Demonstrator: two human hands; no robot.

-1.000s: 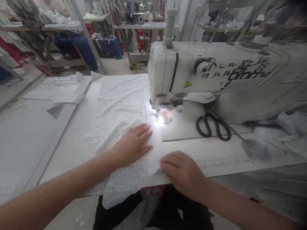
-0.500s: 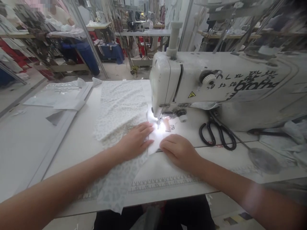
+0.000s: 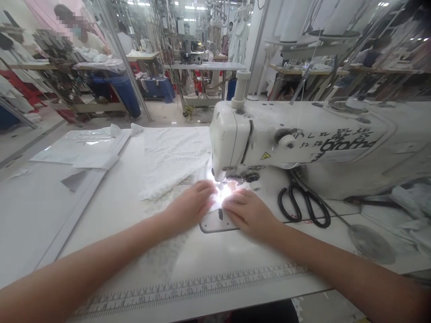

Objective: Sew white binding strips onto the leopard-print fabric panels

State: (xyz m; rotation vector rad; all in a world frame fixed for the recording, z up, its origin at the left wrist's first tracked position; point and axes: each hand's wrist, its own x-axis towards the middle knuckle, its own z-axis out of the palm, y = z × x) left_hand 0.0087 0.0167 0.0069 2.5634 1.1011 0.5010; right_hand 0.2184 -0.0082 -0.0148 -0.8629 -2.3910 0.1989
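Observation:
A white patterned fabric point(image 3: 170, 157) lies on the sewing table and runs back past the white sewing machine point(image 3: 289, 143). My left hand point(image 3: 190, 206) rests flat on the fabric, fingers stretched toward the lit needle area point(image 3: 220, 190). My right hand point(image 3: 247, 213) lies flat just right of it, fingertips at the fabric's edge under the presser foot. Both hands press down and hold nothing up. The needle itself is lost in the glare.
Black scissors point(image 3: 305, 206) lie right of the needle, beside a long metal tool with a round end point(image 3: 370, 240). A printed ruler point(image 3: 188, 287) runs along the table's front edge. Paper pieces point(image 3: 81, 146) sit at far left. A person works at a bench point(image 3: 81, 33) behind.
Both hands have slid forward with the fabric toward the needle, the right hand from the table's front edge up to the presser foot. The fabric's near end has moved up onto the table.

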